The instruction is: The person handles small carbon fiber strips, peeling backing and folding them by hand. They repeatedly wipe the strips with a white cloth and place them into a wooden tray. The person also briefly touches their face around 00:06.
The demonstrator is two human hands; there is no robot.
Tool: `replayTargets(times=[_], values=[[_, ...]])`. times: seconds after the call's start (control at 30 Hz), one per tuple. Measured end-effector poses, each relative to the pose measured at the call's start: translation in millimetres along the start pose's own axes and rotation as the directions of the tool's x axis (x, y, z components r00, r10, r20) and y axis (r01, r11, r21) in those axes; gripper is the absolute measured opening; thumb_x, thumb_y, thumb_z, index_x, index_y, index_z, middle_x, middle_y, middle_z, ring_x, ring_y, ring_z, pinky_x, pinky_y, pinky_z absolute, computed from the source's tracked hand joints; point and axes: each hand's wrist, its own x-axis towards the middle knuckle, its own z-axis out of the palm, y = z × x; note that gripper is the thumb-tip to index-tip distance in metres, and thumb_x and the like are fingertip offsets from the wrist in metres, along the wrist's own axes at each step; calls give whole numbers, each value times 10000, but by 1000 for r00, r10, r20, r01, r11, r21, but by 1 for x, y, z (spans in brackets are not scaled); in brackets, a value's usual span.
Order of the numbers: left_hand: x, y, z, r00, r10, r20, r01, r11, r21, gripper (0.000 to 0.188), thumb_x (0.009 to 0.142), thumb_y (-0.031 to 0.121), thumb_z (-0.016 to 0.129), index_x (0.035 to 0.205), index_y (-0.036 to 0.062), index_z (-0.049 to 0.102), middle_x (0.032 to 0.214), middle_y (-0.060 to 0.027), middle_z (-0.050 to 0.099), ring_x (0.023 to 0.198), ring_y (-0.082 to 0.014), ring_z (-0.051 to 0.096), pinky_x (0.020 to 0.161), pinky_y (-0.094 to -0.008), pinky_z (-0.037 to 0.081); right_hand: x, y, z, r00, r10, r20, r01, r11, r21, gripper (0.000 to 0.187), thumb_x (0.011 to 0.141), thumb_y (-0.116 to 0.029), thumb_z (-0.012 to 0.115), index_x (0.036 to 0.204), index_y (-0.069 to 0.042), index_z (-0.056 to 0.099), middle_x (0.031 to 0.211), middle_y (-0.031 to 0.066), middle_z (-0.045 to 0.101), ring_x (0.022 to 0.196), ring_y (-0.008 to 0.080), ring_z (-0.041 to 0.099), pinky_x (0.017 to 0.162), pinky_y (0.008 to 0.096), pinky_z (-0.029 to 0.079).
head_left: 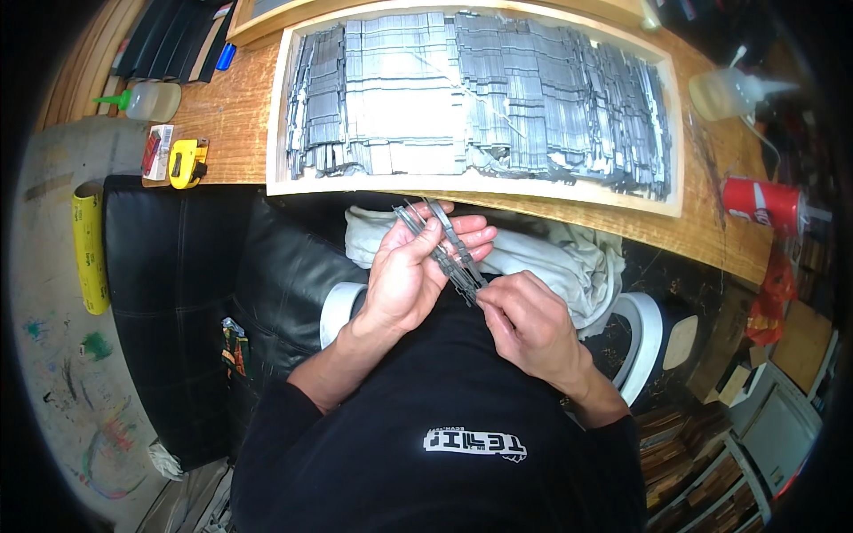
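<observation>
Thin dark grey strips (pixel 452 255), a small bundle of them, lie slantwise across my left hand (pixel 404 271). Its palm is turned up, with the thumb over some strips and the fingers behind them. The lower ends of the bundle are pinched between the thumb and fingers of my right hand (pixel 531 324). Both hands are over my lap, just in front of the table edge. Beyond them on the table is a shallow wooden tray (pixel 480 196), packed with rows of similar grey strips (pixel 404 98), bright with glare in the middle.
On the wooden table (pixel 227 133) stand a green-tipped bottle (pixel 153 101), a yellow tape measure-like tool (pixel 187 163) and a small box (pixel 157 153) at left. A clear bottle (pixel 733 93) and red can (pixel 762 205) stand at right. A pale cloth (pixel 555 266) lies beneath the table edge.
</observation>
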Motion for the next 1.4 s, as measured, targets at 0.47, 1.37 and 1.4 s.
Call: replayTargets(times=[0.47, 1.37, 1.4], values=[[2, 8, -7, 997, -57, 57, 53, 996, 68, 285, 1138, 237, 434, 1310, 19, 495, 1222, -296, 672, 1179, -466, 680, 1041, -615, 550, 4, 2, -7, 999, 41, -27, -40, 998, 54, 190, 788, 68, 779, 940, -8, 693, 900, 120, 690, 803, 302, 698, 711, 378, 570], [3, -8, -5, 999, 35, 36, -33, 999, -32, 287, 1140, 322, 448, 1209, 56, 531, 949, -111, 654, 1021, -321, 715, 1018, -596, 549, 6, 5, 9, 1000, 9, 26, -12, 993, 114, 224, 784, 63, 784, 983, -15, 718, 932, 116, 699, 852, 301, 683, 749, 375, 565], [3, -7, -4, 999, 28, 35, -27, 999, -41, 289, 1140, 323, 448, 1209, 55, 531, 947, -113, 654, 1022, -323, 715, 1015, -594, 551, 7, 5, 10, 1000, 17, 22, -19, 993, 115, 226, 782, 61, 783, 983, -18, 717, 938, 116, 698, 859, 302, 682, 754, 379, 565]])
